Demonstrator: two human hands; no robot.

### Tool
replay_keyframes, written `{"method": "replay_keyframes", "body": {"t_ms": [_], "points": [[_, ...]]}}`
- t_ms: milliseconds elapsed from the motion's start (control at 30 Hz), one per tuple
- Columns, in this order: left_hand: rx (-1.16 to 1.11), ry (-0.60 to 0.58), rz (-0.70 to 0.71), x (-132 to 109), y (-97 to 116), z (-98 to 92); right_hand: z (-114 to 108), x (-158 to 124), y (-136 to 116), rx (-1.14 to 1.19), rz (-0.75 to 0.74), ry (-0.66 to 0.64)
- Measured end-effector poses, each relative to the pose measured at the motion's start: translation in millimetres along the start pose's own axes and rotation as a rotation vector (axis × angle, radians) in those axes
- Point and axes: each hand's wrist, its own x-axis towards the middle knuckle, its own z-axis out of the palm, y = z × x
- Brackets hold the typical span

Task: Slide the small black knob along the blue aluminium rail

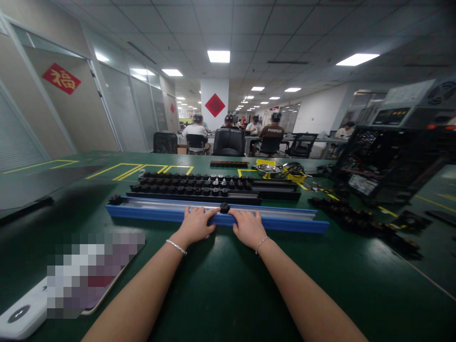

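Note:
A long blue rail point(142, 212) with a pale metal channel lies crosswise on the green table before me. One small black block point(224, 207) sits in its channel near the middle, and another black block point(114, 199) is at the left end. My left hand point(197, 223) is closed over the rail, its thumb on the near wall and its index finger stretched to the middle block's left side. From the other side, my right hand point(248, 226) grips the rail likewise, index fingertip at the block's right. The fingers beyond the rail are partly hidden.
Behind the blue rail lie several black rails point(245, 200) with rows of black blocks. A metal bowl point(268, 168), a yellow bin point(295, 176), black strips of parts point(359, 218) and an opened computer case point(370, 166) stand right. A phone point(117, 273) lies front left. People sit farther back.

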Motion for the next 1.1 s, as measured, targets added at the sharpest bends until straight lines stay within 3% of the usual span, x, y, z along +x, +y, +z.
{"method": "replay_keyframes", "body": {"t_ms": [500,833,1100], "points": [[-0.031,-0.059,-0.028,5,1,-4.8,2,-1,1,0.006,-0.008,0.034],[-0.021,-0.077,-0.031,7,4,-5.8,7,-2,-2,-0.149,-0.009,0.016],[-0.069,0.040,0.068,1,12,1.8,9,-4,-10,-0.179,-0.013,-0.007]]}}
